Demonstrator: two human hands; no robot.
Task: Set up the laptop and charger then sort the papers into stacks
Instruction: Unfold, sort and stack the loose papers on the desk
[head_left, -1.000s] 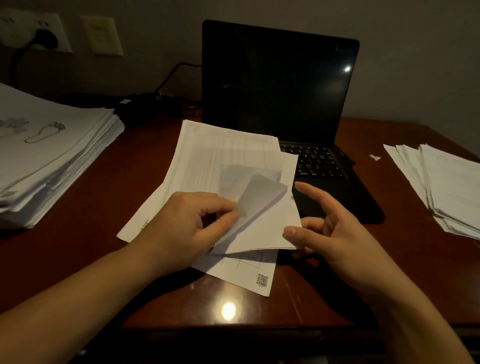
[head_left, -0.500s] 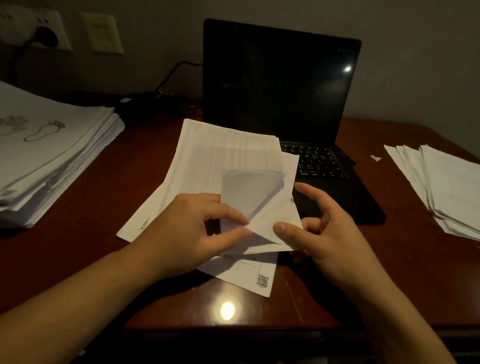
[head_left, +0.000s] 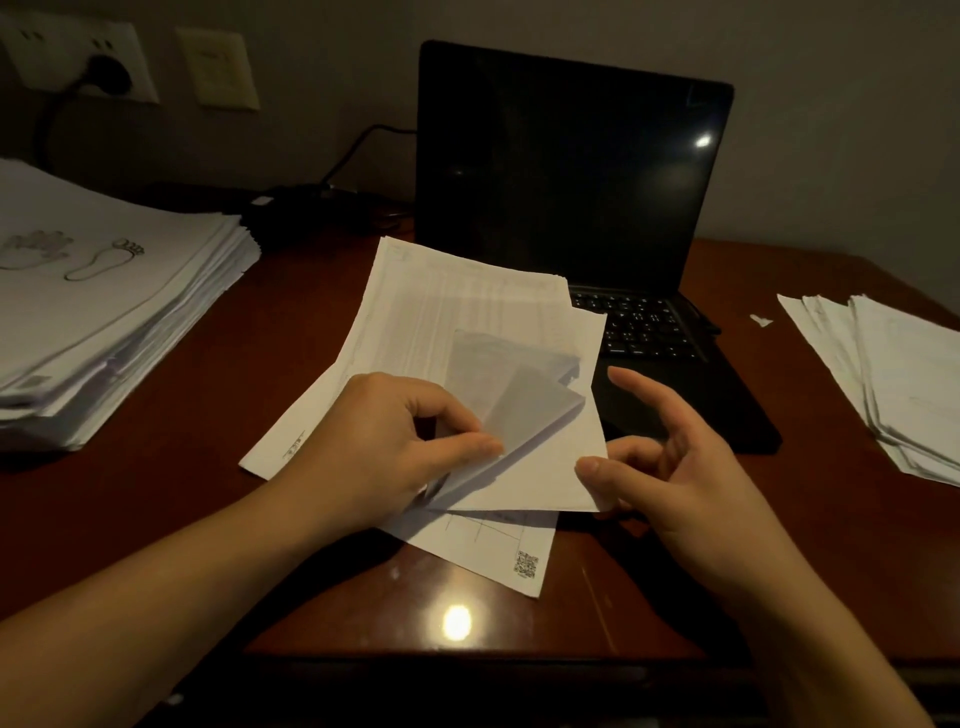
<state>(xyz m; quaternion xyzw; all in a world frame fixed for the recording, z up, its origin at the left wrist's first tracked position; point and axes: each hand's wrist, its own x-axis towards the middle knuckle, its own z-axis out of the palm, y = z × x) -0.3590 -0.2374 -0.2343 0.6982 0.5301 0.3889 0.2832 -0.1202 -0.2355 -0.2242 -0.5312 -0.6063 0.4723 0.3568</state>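
Tabletop (head_left: 156, 519), dark wood. Laptop (head_left: 571, 171) open at back edge, screen black. Tall paper stack (head_left: 104, 312) at left edge. Loose sheets (head_left: 447, 312) mid-tabletop toward front edge, covering laptop's left side. Smaller stack (head_left: 904, 374) at right edge. Left hand (head_left: 374, 441): grip pinching curled-over corner of top sheet (head_left: 550, 467). Right hand (head_left: 675, 478): thumb pinching same sheet's right edge, index finger straight. Charger (head_left: 291, 213) at back edge, left of laptop.

Dim warm room, glare spots on glossy desk (head_left: 457, 621) and laptop screen (head_left: 702, 141), soft focus, wide-angle edge bending
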